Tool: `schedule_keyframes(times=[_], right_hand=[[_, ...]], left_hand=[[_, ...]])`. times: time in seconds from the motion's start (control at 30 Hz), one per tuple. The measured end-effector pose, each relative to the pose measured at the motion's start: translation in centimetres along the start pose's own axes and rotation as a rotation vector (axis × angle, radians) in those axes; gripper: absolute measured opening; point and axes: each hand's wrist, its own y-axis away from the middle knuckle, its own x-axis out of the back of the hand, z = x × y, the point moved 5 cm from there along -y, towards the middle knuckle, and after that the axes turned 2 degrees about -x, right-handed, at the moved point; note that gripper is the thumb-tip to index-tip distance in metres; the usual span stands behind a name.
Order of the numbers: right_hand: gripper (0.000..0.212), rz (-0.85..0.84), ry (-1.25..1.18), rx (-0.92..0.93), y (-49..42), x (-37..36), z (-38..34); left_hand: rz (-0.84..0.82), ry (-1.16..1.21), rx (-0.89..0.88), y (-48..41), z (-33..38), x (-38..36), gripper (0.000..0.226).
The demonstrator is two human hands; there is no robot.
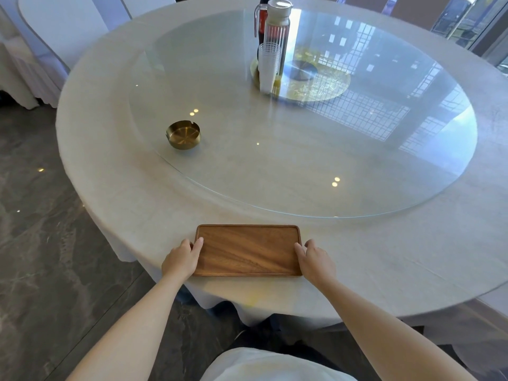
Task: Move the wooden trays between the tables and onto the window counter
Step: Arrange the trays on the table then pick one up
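A rectangular wooden tray (248, 250) lies flat and empty at the near edge of a round table (384, 257) covered in pale cloth. My left hand (181, 258) grips the tray's left short side, thumb over the rim. My right hand (316, 258) holds the right short side the same way. The tray rests on the cloth; whether it is lifted at all I cannot tell.
A glass turntable (302, 149) fills the table's middle. On it stand a brass ashtray (183, 134), a stack of plastic cups (268, 68), a tall pitcher (276, 31) and a dark bottle. A white-covered chair (55, 28) stands far left. Grey marble floor (41, 215) lies left.
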Motion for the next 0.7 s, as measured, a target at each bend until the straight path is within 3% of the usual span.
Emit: schedule_keyframes(times=[0.37,0.7], right_hand=[[0.044,-0.230,-0.234,-0.135,-1.5,-1.5,0.4],[0.044,-0.127,-0.354,-0.168,0.3,-1.0,2.5]], left_hand=[[-0.170,0.170,0.003,-0.7,0.9,-0.8,0.069],[-0.196,0.187,-0.080,-0.8,3.0,-1.2,0.065]])
